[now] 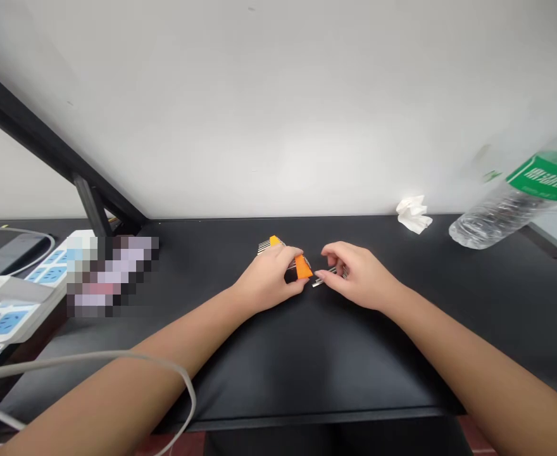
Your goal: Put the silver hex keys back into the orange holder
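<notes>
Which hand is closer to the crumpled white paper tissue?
Right. The right hand is nearer the camera than the crumpled white tissue, to its left; the left hand is even farther left.

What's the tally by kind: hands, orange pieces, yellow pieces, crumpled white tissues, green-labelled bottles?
Hands (left hand, right hand): 2
Orange piece, in the left hand: 1
Yellow piece: 1
Crumpled white tissue: 1
Green-labelled bottle: 1
Total: 6
Metal strips at the right hand overlap, so not counted.

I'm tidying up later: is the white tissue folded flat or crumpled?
Crumpled: the white tissue stands up in an uneven, creased bunch on the black table, near the wall.
</notes>
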Tool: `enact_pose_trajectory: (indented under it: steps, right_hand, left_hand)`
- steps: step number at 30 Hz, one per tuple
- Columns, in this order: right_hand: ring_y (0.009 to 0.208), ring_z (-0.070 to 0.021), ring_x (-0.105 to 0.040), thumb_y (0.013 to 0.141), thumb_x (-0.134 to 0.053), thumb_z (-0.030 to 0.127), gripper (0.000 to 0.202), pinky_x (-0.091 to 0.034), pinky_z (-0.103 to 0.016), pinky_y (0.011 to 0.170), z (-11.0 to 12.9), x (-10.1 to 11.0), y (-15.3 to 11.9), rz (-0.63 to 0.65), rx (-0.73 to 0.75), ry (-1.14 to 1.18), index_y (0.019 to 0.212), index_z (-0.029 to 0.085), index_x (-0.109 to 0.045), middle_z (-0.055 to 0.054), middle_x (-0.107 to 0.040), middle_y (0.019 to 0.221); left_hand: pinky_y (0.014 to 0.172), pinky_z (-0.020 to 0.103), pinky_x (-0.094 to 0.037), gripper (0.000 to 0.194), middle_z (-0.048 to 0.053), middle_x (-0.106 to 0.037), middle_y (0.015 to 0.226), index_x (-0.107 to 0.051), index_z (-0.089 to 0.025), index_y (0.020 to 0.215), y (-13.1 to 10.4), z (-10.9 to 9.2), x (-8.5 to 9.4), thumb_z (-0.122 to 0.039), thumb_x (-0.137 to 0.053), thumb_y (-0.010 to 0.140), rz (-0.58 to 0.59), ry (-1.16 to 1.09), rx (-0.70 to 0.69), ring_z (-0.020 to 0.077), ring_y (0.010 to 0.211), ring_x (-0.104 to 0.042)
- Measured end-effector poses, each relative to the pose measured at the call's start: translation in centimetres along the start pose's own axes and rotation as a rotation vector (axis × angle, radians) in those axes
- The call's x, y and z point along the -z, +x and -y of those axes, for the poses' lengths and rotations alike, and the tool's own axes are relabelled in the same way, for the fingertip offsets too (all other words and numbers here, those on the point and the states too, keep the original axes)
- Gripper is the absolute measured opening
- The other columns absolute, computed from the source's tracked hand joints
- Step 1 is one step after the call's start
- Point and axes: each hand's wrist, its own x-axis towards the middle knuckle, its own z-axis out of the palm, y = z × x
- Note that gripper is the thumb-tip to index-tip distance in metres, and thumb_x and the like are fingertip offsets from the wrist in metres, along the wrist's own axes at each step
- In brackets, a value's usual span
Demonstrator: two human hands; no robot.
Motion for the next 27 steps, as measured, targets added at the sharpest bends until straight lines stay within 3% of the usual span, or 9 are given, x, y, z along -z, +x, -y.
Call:
enact_pose_trajectory:
  steps: [2,5,10,17,23,27]
  right_hand:
    - [0.073,-0.0166,-0.06,0.095,-0.062,0.044,0.031,-0.045,-0.029,0.066,0.5,-0.9,0.3,-0.017,0.018,0.018,0.118,0.023,-0.057,-0.004,-0.067,0.096]
    - [0.071,-0.0167,-0.058,0.1,-0.054,0.04,0.02,-0.04,-0.028,0.064,0.8,-2.1,0.7,-0.043,0.102,-0.098,0.106,0.021,-0.059,-0.004,-0.067,0.09]
    - [0.071,-0.0156,-0.059,0.104,-0.042,0.027,0.02,-0.04,-0.027,0.066,0.6,-3.2,0.7,-0.088,0.116,-0.08,0.093,0.02,-0.059,-0.004,-0.067,0.085]
    - [0.068,-0.0143,-0.061,0.097,-0.051,0.02,0.012,-0.043,-0.026,0.066,0.6,-3.1,1.1,-0.106,0.001,0.068,0.093,0.022,-0.062,0.0,-0.069,0.082]
    - [0.072,-0.0141,-0.064,0.097,-0.049,0.016,0.018,-0.045,-0.025,0.069,0.7,-3.0,1.3,-0.091,-0.022,0.145,0.092,0.022,-0.066,0.001,-0.071,0.084]
    - [0.072,-0.0147,-0.062,0.096,-0.05,0.013,0.018,-0.044,-0.026,0.069,0.3,-3.1,1.5,-0.116,-0.012,0.072,0.091,0.022,-0.065,0.0,-0.069,0.083]
  left_hand:
    - [0.082,0.037,-0.057,0.036,0.006,-0.073,0.101,-0.059,-0.02,0.116,-0.1,-0.4,-0.2,-0.032,-0.069,0.084,-0.028,-0.006,-0.049,0.0228,0.092,-0.069]
    - [0.078,0.035,-0.056,0.031,0.004,-0.071,0.092,-0.06,-0.02,0.112,0.0,-1.0,-0.4,-0.03,-0.067,0.084,-0.057,-0.012,-0.096,0.0212,0.084,-0.067]
    - [0.081,0.035,-0.056,0.032,0.006,-0.073,0.098,-0.062,-0.02,0.113,0.0,-1.3,-0.6,-0.028,-0.068,0.082,-0.071,-0.013,-0.115,0.023,0.09,-0.069]
    - [0.084,0.036,-0.056,0.029,0.006,-0.073,0.1,-0.061,-0.02,0.115,0.1,-0.8,-0.8,-0.027,-0.065,0.087,-0.06,-0.007,-0.15,0.0218,0.091,-0.069]
    - [0.086,0.038,-0.056,0.029,0.008,-0.074,0.1,-0.061,-0.02,0.117,0.1,-0.7,-0.8,-0.027,-0.063,0.089,-0.078,0.015,-0.19,0.0225,0.091,-0.07]
    - [0.083,0.037,-0.056,0.03,0.006,-0.074,0.099,-0.062,-0.021,0.116,0.1,-0.8,-0.7,-0.027,-0.065,0.086,-0.061,0.018,-0.14,0.0226,0.09,-0.07]
